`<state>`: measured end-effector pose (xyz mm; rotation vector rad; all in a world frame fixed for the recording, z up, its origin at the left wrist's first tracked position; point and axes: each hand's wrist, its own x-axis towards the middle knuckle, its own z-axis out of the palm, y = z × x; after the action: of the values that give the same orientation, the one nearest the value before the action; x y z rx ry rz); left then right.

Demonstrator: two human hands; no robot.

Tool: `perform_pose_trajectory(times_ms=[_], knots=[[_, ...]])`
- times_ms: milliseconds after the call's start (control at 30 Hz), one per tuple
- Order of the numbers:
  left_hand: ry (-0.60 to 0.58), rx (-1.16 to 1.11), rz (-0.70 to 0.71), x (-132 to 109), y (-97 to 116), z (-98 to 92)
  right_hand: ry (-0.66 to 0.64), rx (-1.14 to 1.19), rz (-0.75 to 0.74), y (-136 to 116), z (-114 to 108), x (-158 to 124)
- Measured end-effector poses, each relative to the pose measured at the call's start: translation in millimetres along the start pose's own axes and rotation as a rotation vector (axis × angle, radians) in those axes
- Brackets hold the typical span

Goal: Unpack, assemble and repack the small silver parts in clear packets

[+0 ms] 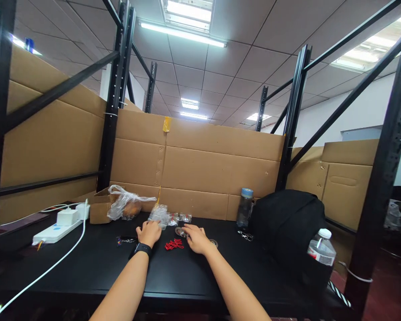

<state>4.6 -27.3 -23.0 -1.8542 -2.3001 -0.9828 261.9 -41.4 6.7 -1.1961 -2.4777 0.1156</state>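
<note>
Both my arms reach out over a black table. My left hand, with a black band on the wrist, rests curled beside a small clear plastic bag; what its fingers hold is hidden. My right hand lies on the table with fingers bent over a small round metal piece. A little pile of red parts sits between the two hands. Another round metal piece lies just right of my right hand. More small clear bags lie behind.
A white power strip with a plug and white cable lies at the left. A cardboard box and crumpled plastic bag stand behind. A keyring, two water bottles and a black backpack sit around. Cardboard walls and black rack posts enclose the table.
</note>
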Motion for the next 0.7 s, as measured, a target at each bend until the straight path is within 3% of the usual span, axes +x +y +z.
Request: perform_pose_trajectory(times_ms=[167,400,567,700], knots=[[-0.035,0.172,-0.004,-5.0,11.7,-0.1,-0.056,-0.025,0.053,-4.0,4.4,2.4],[0.161,0.136,0.040,-15.2,30.3,-25.7,-0.012,0.021,0.186,9.5,0.2,-2.6],[0.015,-0.098,0.288,-22.7,47.8,-26.5,0.060,0.053,0.201,14.2,-3.9,-5.2],[-0.048,-0.233,0.371,-24.1,54.0,-17.3,0.056,0.130,0.246,14.7,-6.2,-10.2]])
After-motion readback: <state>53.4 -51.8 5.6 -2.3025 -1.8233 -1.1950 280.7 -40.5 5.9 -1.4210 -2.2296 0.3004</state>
